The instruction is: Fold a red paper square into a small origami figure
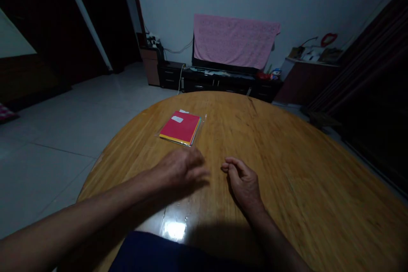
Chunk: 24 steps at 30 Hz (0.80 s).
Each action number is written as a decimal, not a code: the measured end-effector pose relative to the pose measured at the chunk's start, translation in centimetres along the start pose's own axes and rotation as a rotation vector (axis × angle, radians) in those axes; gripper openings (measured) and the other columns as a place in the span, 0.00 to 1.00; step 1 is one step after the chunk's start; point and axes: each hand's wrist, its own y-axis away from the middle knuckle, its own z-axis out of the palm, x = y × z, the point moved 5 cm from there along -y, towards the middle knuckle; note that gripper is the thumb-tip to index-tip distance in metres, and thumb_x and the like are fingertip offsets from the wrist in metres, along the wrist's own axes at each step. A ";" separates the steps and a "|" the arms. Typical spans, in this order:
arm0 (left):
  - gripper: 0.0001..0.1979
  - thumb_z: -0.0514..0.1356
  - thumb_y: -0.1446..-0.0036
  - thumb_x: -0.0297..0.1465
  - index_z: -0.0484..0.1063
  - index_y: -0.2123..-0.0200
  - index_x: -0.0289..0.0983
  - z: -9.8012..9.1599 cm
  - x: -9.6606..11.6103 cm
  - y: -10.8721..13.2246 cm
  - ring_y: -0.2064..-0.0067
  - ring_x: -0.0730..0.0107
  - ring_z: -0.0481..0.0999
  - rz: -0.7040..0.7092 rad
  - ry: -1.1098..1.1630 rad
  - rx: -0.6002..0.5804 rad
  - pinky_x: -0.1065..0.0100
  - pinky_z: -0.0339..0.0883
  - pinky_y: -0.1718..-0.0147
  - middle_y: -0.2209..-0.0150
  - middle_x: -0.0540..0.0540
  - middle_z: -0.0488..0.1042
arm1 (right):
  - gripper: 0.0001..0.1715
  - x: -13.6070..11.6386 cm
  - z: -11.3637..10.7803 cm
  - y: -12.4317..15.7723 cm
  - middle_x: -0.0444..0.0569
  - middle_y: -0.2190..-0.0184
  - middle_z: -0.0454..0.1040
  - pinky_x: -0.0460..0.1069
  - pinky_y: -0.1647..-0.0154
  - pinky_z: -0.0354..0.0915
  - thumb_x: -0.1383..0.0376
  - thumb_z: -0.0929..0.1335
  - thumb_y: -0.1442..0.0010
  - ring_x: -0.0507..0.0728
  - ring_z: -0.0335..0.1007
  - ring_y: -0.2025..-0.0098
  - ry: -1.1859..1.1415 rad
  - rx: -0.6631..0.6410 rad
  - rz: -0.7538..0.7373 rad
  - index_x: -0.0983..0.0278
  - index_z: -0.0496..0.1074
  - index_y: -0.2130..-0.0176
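Observation:
A pack of coloured paper (181,128), red on top with yellow and other edges below, lies in a clear plastic sleeve on the round wooden table (280,148). My left hand (183,165), slightly blurred, is just in front of the pack, over the table. Its thumb stands apart from the bent fingers, and nothing shows between them. To its right, my right hand (245,182) rests near the tabletop with fingers curled and thumb close to the fingertips. I see no object in it.
A pink cloth (236,40) drapes over a flat screen on a low black cabinet (216,80) beyond the table. A side cabinet (312,78) with items on top stands at right. Bright light reflects off the table's near edge.

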 end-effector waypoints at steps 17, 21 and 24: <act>0.40 0.53 0.54 0.60 0.64 0.42 0.44 -0.4 -11.0 -6.9 0.39 0.30 0.54 -0.689 -0.395 0.226 0.37 0.52 0.47 0.37 0.35 0.58 | 0.12 0.0 2.1 -0.6 0.49 0.72 0.79 0.51 0.66 0.72 0.63 0.64 0.44 0.57 0.77 0.69 0.017 -0.154 -0.139 0.64 0.76 0.64; 0.38 0.50 0.50 0.58 0.64 0.41 0.45 -0.1 -10.2 -6.0 0.38 0.33 0.54 -0.660 -0.406 0.199 0.39 0.52 0.46 0.37 0.37 0.58 | 0.13 0.3 2.7 -2.4 0.49 0.73 0.79 0.50 0.68 0.71 0.63 0.64 0.46 0.57 0.76 0.71 -0.001 -0.130 -0.102 0.65 0.76 0.65; 0.37 0.51 0.50 0.57 0.64 0.42 0.45 0.9 -8.6 -4.8 0.39 0.33 0.56 -0.629 -0.418 0.180 0.39 0.54 0.46 0.38 0.37 0.59 | 0.14 0.0 3.5 -3.6 0.49 0.71 0.79 0.51 0.66 0.71 0.64 0.63 0.46 0.57 0.76 0.70 0.026 -0.123 -0.156 0.64 0.76 0.64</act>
